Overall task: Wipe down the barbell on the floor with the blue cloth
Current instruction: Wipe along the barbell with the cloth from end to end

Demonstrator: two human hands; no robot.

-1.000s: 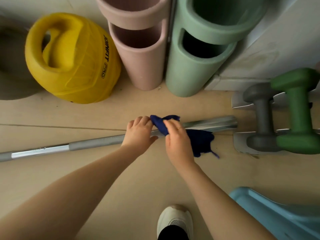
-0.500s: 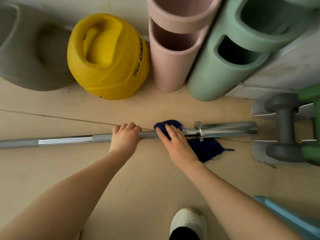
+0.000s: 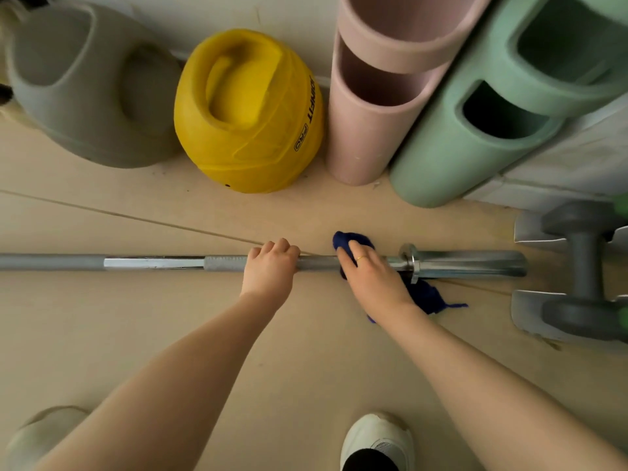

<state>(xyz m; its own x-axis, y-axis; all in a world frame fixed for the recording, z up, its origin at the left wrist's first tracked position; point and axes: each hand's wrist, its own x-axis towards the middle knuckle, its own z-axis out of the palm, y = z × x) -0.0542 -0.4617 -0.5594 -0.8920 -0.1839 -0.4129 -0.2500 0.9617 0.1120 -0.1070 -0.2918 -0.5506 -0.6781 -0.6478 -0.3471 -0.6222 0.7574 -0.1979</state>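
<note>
**Hands wiping a barbell on a gym floor**

Barbell (image 3: 153, 263) lies flat on the tan floor (image 3: 306, 351), running from the left edge of the view almost to the right, roughly parallel to the wall. The left hand (image 3: 268, 270) curls over the knurled shaft near its middle, probably to keep the bar from rolling. Just to its right, with a short stretch of bare shaft between them, the right hand (image 3: 370, 277) presses a blue cloth (image 3: 346, 243) around the shaft, fingers wrapped over it. More of the cloth trails onto the floor on the near side of the bar. This hand sits just left of the collar (image 3: 409, 263), so the wipe seems to be working on the shaft beside the shiny sleeve.

Beyond the bar, against the wall, stand a grey weight (image 3: 91, 90), a yellow weight (image 3: 248, 110), a pink tube (image 3: 370, 107) and a green tube (image 3: 475, 130), all apart from the bar. The sleeve's tip stops near a grey dumbbell (image 3: 584, 266) at the right edge, leaving little room that way. Leftward, the long shaft lies open for sliding the cloth. A white shoe (image 3: 377, 440) stands on the near floor, well clear of the bar.
</note>
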